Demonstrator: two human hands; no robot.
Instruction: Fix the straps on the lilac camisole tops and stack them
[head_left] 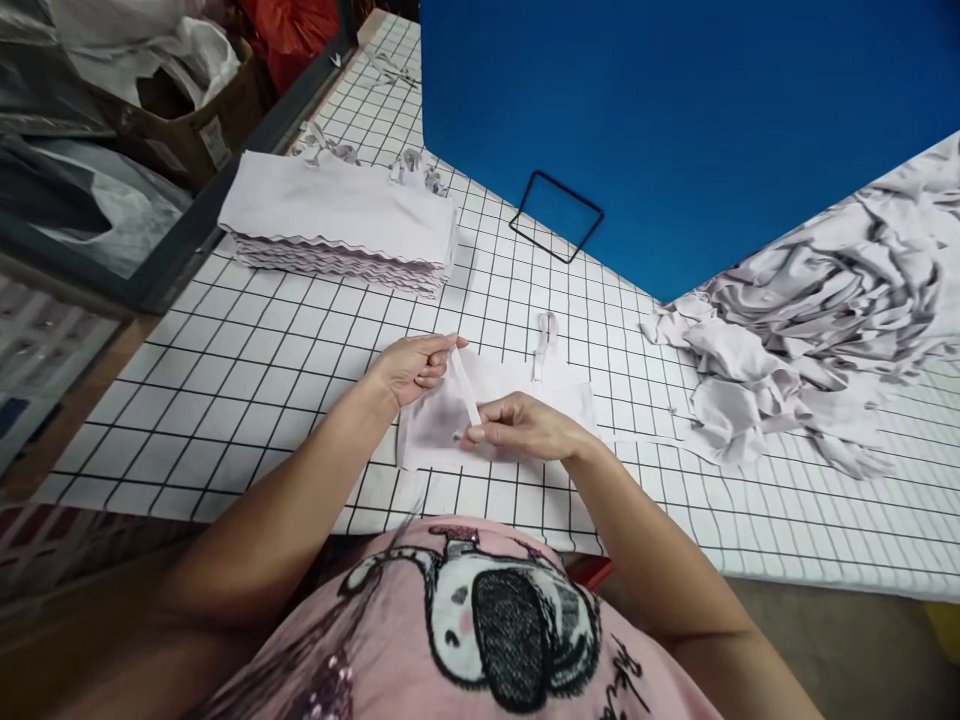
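Note:
A narrow pale fabric strap [466,388] is stretched between my two hands. My left hand [416,368] pinches its upper end, and my right hand [525,425] pinches its lower end. Beneath them a pale fabric piece [570,400] lies flat on the grid-patterned table, partly covered by my hands. A looped strap [547,345] sticks out from the far edge of that piece. Whether the held strap is joined to the piece is hard to make out.
Folded pale fabric pieces [337,215] lie stacked at the back left, with curled straps behind. On the right is a loose heap of pale fabric [817,330]. A large blue panel [660,120] stands at the back, with a black square outline [556,216] at its lower edge. A cardboard box [202,120] sits beyond the left edge.

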